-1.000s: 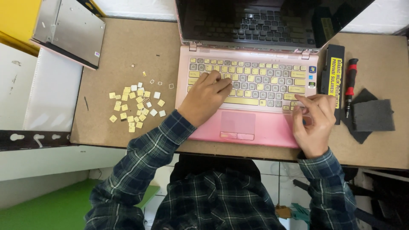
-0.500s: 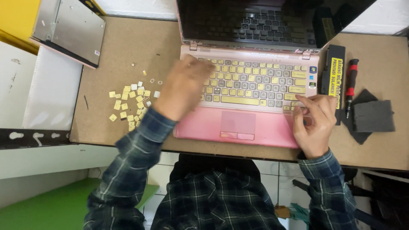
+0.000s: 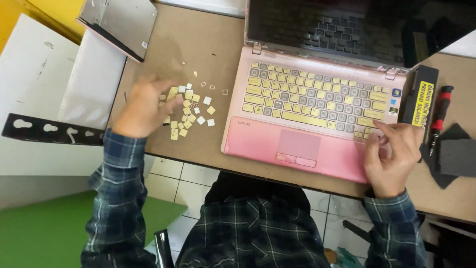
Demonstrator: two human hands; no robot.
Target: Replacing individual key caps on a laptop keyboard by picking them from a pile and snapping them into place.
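Left hand (image 3: 145, 108) spread over loose keycaps (image 3: 187, 110) on surface (image 3: 208, 54); right hand (image 3: 391, 156) curled, fingertips on pink laptop (image 3: 297, 144) keyboard corner.

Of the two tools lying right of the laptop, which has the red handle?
The slim screwdriver, farther right, partly on the dark grey cloth. The tool beside the laptop is a black bar with a yellow label.

We take brown desk (image 3: 208, 64) as landmark. At its far left corner we see grey metal plate (image 3: 124, 20), overhanging edge. Left of desk: white board (image 3: 44, 84), black slotted bracket (image 3: 49, 130) lying across it. On desk's right end: red-and-black screwdriver (image 3: 438, 119), dark grey cloth (image 3: 453, 155) just beside it. Below desk: white floor tiles (image 3: 171, 178), green mat (image 3: 44, 233).
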